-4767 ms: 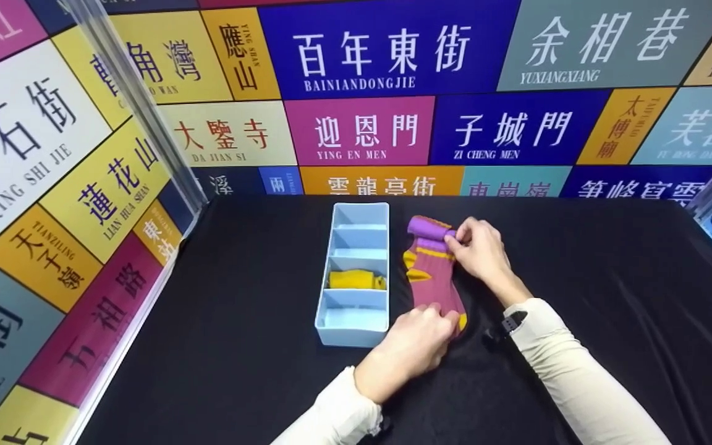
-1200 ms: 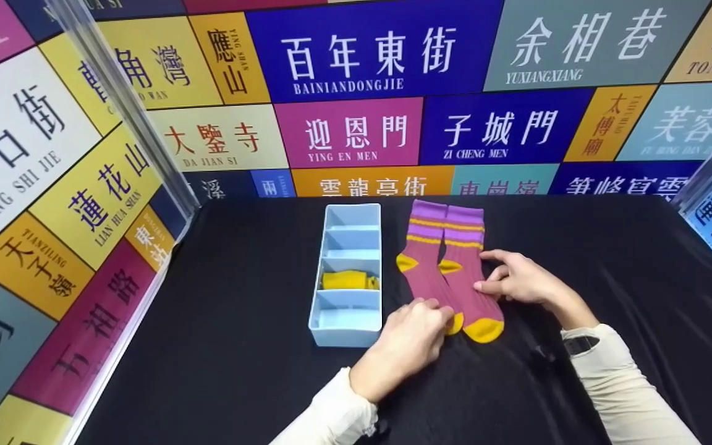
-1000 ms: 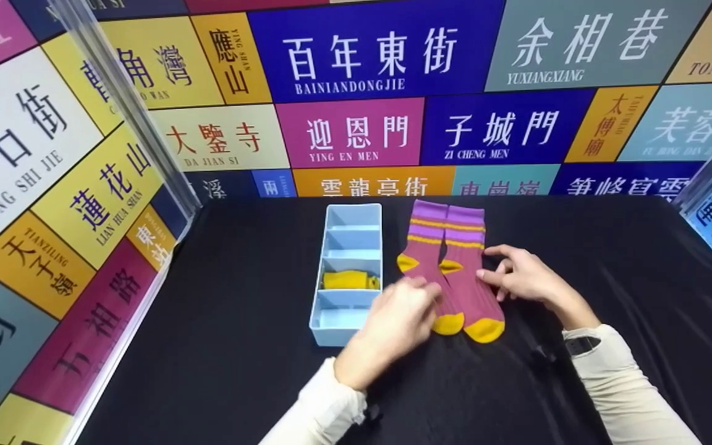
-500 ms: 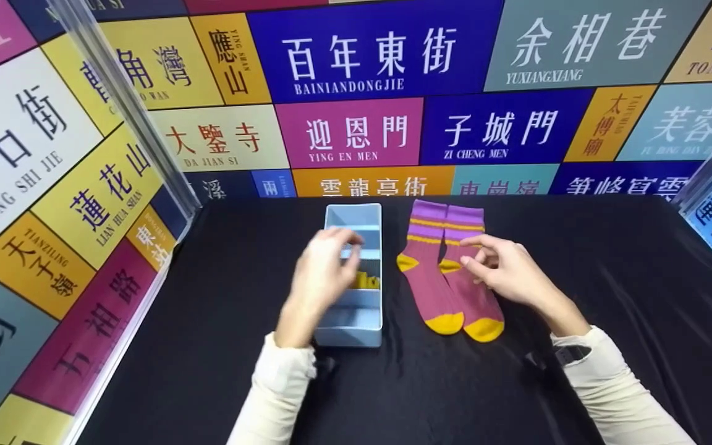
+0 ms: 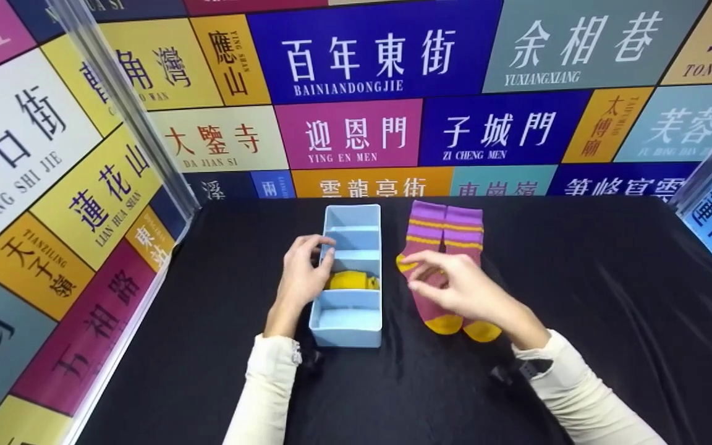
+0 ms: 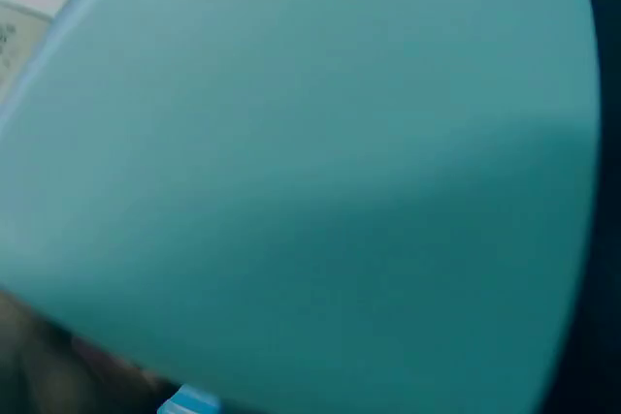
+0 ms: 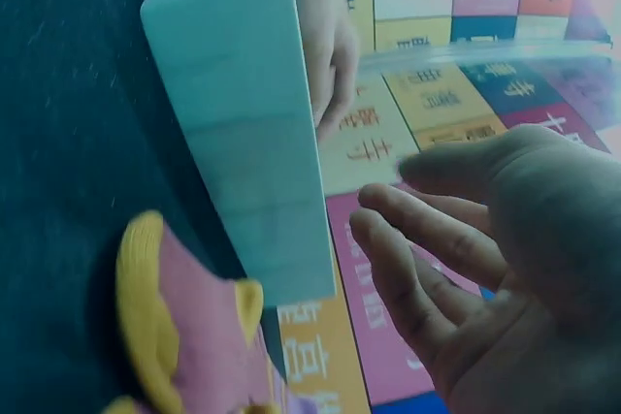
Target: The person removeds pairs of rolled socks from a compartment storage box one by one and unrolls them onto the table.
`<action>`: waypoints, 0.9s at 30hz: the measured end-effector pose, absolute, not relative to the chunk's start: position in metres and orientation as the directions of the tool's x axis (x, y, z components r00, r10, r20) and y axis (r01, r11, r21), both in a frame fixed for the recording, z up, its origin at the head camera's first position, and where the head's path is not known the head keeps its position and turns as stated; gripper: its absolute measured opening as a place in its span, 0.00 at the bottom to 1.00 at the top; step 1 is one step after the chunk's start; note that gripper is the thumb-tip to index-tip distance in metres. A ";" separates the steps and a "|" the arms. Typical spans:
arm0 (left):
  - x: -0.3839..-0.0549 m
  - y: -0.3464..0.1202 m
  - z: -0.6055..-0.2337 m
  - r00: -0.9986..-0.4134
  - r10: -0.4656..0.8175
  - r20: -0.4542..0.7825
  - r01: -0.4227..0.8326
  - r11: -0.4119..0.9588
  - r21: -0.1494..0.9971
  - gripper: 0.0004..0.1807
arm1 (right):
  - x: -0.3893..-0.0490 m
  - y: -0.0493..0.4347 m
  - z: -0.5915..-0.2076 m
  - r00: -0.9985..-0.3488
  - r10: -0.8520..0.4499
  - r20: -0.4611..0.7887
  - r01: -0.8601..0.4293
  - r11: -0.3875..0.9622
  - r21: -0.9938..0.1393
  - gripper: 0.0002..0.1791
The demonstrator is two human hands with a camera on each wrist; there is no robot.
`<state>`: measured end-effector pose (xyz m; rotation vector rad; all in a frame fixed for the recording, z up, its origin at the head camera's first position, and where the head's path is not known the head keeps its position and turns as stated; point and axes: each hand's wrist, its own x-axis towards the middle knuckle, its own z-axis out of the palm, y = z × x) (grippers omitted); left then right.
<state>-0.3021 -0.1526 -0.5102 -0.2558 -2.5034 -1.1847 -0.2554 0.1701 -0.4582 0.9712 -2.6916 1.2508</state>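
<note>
A pair of pink socks (image 5: 421, 303) with purple striped cuffs and yellow heels and toes lies flat, side by side, cuffs away from me. My right hand (image 5: 455, 281) hovers over their middle, fingers loosely bent and thumb apart from them, holding nothing; it hides part of both socks. Left of the socks stands a light blue divided box (image 5: 347, 337). My left hand (image 5: 303, 272) is at its left side, fingertips right at the rim. In the left wrist view the box wall (image 6: 310, 143) fills most of the picture. A rolled yellow sock (image 5: 350, 280) sits in one compartment.
A black cloth (image 5: 207, 346) covers the table. Behind it stands a wall of colourful Chinese street-name panels (image 5: 387, 49), with more panels along the left and right sides.
The socks went from folded over and held at the cuff to flat and side by side. My left hand left the toes, crossing the box to its left side; my right hand moved left over the socks.
</note>
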 end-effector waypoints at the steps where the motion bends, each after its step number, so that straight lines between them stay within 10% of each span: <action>1: -0.303 -0.153 -0.514 -0.923 0.004 0.384 0.305 0.613 0.728 0.10 | -0.256 0.166 -0.458 -0.791 -0.552 0.263 -0.557 0.473 -0.683 0.22; 14: -0.307 -0.156 -0.527 -0.963 -0.017 0.269 0.232 0.458 0.858 0.14 | -0.289 0.101 -0.468 -0.639 -0.709 0.299 -0.715 0.405 -0.570 0.12; 27: -0.307 -0.157 -0.526 -0.968 -0.031 0.248 0.204 0.471 0.858 0.12 | -0.311 0.068 -0.463 -0.753 -0.640 0.155 -0.633 0.638 -0.438 0.15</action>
